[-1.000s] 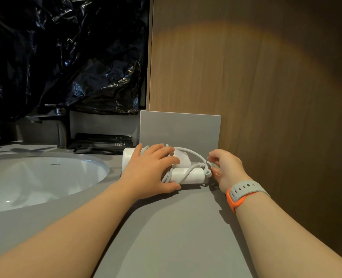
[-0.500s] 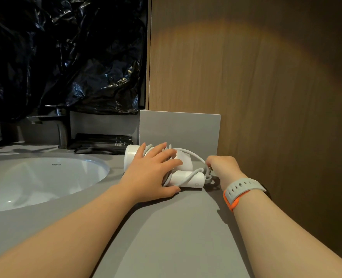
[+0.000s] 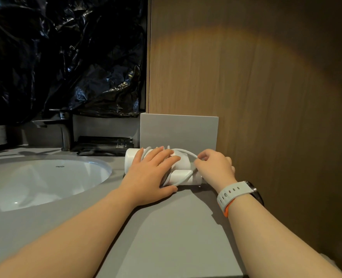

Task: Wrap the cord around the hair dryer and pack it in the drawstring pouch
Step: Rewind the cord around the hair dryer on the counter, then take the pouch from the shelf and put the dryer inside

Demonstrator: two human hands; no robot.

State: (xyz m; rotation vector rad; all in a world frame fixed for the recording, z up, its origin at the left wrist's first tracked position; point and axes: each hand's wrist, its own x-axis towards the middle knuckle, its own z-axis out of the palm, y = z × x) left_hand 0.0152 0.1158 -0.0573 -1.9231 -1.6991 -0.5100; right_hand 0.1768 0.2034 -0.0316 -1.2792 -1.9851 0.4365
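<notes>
A white folded hair dryer [image 3: 181, 173] lies on the grey countertop [image 3: 172, 233] against a grey panel, with its white cord [image 3: 183, 152] looped around the body. My left hand [image 3: 152, 173] lies over the dryer's middle with the fingers spread across it and the thumb on the counter in front. My right hand [image 3: 214, 167] is at the dryer's right end, fingers curled and pinching a loop of the cord that arches over the top. No drawstring pouch shows in this view.
A white sink basin [image 3: 41, 181] is set in the counter at left, with a faucet [image 3: 62, 129] behind it. Black packets [image 3: 104, 145] lie behind the dryer. A wooden wall [image 3: 266, 97] rises close on the right. Black plastic sheeting [image 3: 65, 57] hangs at back.
My right hand has risen from low at the dryer's right end and now pinches the cord loop up over the dryer. My left hand stays on the dryer.
</notes>
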